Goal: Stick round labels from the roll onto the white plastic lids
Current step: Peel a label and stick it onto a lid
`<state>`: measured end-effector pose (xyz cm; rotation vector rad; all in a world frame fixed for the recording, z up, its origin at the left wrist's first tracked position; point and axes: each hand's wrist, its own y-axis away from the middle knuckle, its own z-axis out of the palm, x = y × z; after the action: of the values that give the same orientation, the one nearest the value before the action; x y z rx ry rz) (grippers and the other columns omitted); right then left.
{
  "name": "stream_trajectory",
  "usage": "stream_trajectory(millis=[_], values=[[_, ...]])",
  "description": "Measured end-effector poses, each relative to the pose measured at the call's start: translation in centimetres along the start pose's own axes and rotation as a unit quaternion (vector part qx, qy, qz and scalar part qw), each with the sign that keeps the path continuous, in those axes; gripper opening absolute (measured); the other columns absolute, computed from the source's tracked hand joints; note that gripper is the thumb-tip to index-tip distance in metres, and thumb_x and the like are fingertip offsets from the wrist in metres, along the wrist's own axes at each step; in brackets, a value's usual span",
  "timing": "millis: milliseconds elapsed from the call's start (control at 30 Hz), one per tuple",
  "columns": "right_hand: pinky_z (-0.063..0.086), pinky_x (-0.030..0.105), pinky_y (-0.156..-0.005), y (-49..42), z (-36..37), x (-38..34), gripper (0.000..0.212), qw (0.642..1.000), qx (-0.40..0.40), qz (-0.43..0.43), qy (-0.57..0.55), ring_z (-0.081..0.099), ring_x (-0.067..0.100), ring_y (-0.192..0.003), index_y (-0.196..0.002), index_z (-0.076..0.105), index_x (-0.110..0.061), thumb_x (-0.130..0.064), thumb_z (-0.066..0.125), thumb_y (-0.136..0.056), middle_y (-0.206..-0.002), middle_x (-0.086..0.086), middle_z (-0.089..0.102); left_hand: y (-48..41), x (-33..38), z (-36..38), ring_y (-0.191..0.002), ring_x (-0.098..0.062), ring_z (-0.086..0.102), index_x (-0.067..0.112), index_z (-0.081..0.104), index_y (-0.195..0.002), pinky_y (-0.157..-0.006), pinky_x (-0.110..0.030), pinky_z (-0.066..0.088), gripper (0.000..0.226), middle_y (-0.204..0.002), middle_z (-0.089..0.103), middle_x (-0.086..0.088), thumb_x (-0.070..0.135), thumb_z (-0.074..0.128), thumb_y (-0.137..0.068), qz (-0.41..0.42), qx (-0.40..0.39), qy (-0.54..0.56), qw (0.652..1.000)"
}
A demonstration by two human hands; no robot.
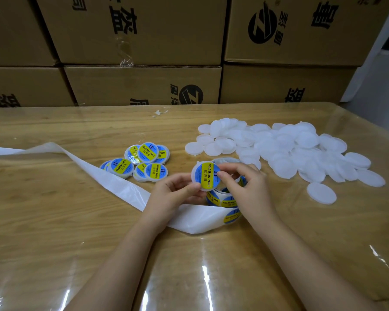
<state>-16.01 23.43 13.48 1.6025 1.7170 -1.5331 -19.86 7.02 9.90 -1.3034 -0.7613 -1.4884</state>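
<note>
**A:** In the head view, what do the hands have?

**B:** Both are on one white lid (194, 173), lifted off the tabletop (54, 221) with its face tilted toward the camera. The left hand (173, 191) has its fingers curled, and its thumb and fingertips pinch the lid's lower-left rim. The right hand (247, 187) is curled too, with its thumb on the right edge of the face and its forefinger arched over the top rim.

**A:** And the label?

**B:** A round label (208, 176), blue with a yellow band reading SOLDERING PASTE, lies on the lid's face between the two thumbs.

**A:** Where is the roll?

**B:** The label roll (222, 199) sits on the tabletop just beneath the right hand, partly hidden by it. Its white backing strip (99, 173) passes under the left wrist and trails well out past the left hand's outer side.

**A:** The other lids?

**B:** A cluster of labelled lids (142, 162) lies near the left hand, ahead of it, with some overlapping. A pile of bare white lids (290, 153) spreads ahead of the right hand and out past it. The nearest of these lie just behind its fingers.

**A:** Anything further off?

**B:** Stacked cardboard cartons (144, 41) with black print stand well beyond both hands.
</note>
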Motion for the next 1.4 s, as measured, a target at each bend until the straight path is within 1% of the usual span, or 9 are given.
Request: stream_trajectory(millis=[167,233,300,567,767,933,1167,1267,1400], values=[[0.040,0.052,-0.091,0.0,0.2,0.3,0.008,1.000,0.012,-0.020,0.021,0.054,0.011,-0.083,-0.085,0.073,-0.022,-0.015,0.071,-0.082,-0.075,-0.024,0.057,0.0,0.0,-0.1,-0.074,-0.021,0.071,0.004,0.068,-0.096,-0.064,-0.024,0.055,0.023,-0.083,0.074,-0.011,0.014,0.065,-0.075,-0.001,0.005,0.003,1.000],[0.039,0.050,-0.092,0.0,0.4,0.5,0.007,0.998,0.020,-0.035,0.043,0.053,0.007,-0.082,-0.085,0.073,-0.022,-0.016,0.072,-0.081,-0.074,-0.024,0.057,0.0,0.0,0.0,-0.073,-0.020,0.070,0.003,0.067,-0.096,-0.064,-0.025,0.055,0.023,-0.083,0.073,-0.010,0.013,0.065,-0.075,-0.001,0.007,0.009,1.000],[0.038,0.048,-0.092,0.0,0.5,0.7,0.006,0.997,0.025,-0.048,0.062,0.052,0.008,-0.081,-0.085,0.073,-0.022,-0.017,0.072,-0.081,-0.076,-0.023,0.058,0.0,0.1,0.0,-0.073,-0.021,0.070,0.003,0.067,-0.096,-0.064,-0.025,0.055,0.024,-0.082,0.073,-0.010,0.013,0.066,-0.074,-0.002,0.007,0.008,1.000],[0.034,0.037,-0.093,-0.1,0.4,1.1,0.006,0.995,0.022,-0.055,0.079,0.049,-0.002,-0.082,-0.086,0.072,-0.024,-0.020,0.071,-0.083,-0.076,-0.025,0.057,0.0,0.2,0.0,-0.073,-0.020,0.070,0.007,0.069,-0.094,-0.065,-0.025,0.055,0.022,-0.086,0.074,-0.010,0.015,0.067,-0.073,-0.008,0.000,0.000,1.000],[0.032,0.034,-0.092,-0.2,0.5,1.2,0.006,0.994,0.021,-0.056,0.092,0.051,0.006,-0.083,-0.087,0.072,-0.024,-0.019,0.070,-0.083,-0.077,-0.023,0.058,0.1,0.3,0.0,-0.074,-0.020,0.070,0.008,0.070,-0.093,-0.065,-0.025,0.055,0.021,-0.086,0.074,-0.010,0.015,0.068,-0.073,-0.007,-0.004,-0.005,1.000],[0.031,0.033,-0.088,0.0,0.5,1.1,0.005,0.990,0.020,-0.078,0.119,0.051,0.007,-0.081,-0.087,0.072,-0.022,-0.018,0.071,-0.083,-0.078,-0.027,0.056,0.1,0.4,0.1,-0.073,-0.019,0.070,0.009,0.071,-0.094,-0.065,-0.025,0.055,0.022,-0.086,0.074,-0.009,0.015,0.067,-0.073,-0.008,-0.004,-0.009,1.000],[0.031,0.036,-0.083,0.2,0.6,0.9,0.004,0.980,0.038,-0.106,0.162,0.055,0.017,-0.079,-0.084,0.072,-0.018,-0.017,0.071,-0.081,-0.078,-0.015,0.063,0.3,0.7,0.3,-0.072,-0.019,0.070,0.016,0.076,-0.087,-0.064,-0.026,0.055,0.016,-0.084,0.074,-0.009,0.017,0.068,-0.073,-0.005,-0.005,-0.007,1.000],[0.032,0.037,-0.081,0.2,0.6,0.8,0.005,0.979,0.046,-0.112,0.166,0.056,0.019,-0.078,-0.083,0.072,-0.017,-0.019,0.069,-0.079,-0.077,-0.013,0.065,0.4,0.9,0.4,-0.071,-0.018,0.070,0.020,0.077,-0.086,-0.063,-0.025,0.055,0.017,-0.082,0.074,-0.006,0.016,0.066,-0.074,-0.002,-0.011,-0.010,1.000],[0.030,0.035,-0.082,0.2,0.6,0.9,0.005,0.977,0.047,-0.117,0.174,0.056,0.018,-0.080,-0.084,0.072,-0.018,-0.017,0.070,-0.080,-0.078,-0.010,0.066,0.5,1.0,0.5,-0.069,-0.017,0.070,0.019,0.077,-0.085,-0.062,-0.024,0.055,0.016,-0.082,0.074,-0.007,0.015,0.066,-0.075,-0.001,-0.012,-0.010,1.000]])
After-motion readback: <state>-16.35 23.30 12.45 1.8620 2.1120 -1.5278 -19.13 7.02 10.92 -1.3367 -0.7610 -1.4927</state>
